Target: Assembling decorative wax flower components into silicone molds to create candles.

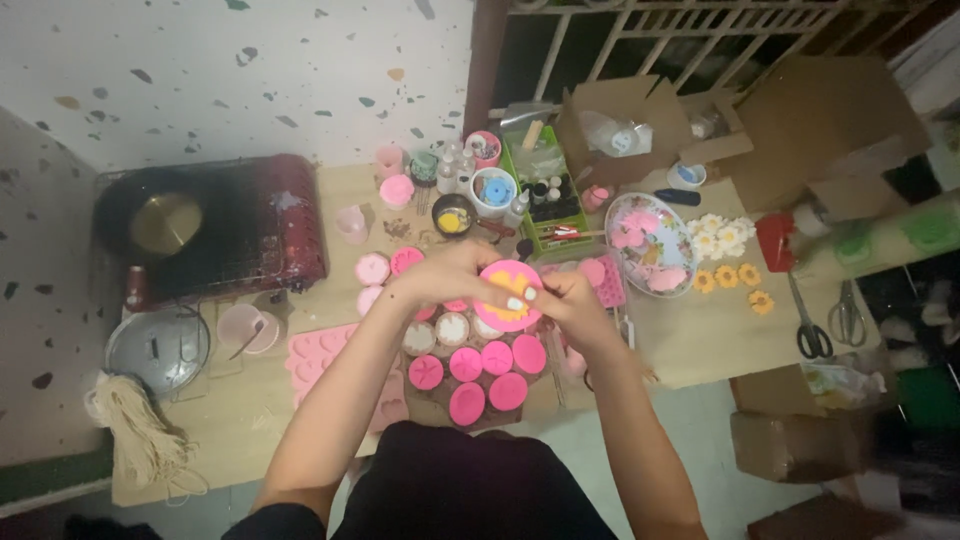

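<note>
Both my hands meet over the middle of a low wooden table (pixel 250 420). My left hand (pixel 445 275) and my right hand (pixel 570 298) together grip a round pink silicone mould (pixel 508 292) with a yellow piece showing in its middle. Right below it lie several more round pink moulds (pixel 480 375), some filled with pale wax. My knees, in dark cloth, are at the table's near edge.
A red portable stove (pixel 215 225) with a brass pan stands at the left, a pot lid (pixel 158 345) and a string bundle (pixel 140 435) near it. A pink tray mould (pixel 318 362), jars, a green box, a plate of pink pieces (pixel 650 245), wax flowers (pixel 728 260), scissors (pixel 812 335) and cardboard boxes surround.
</note>
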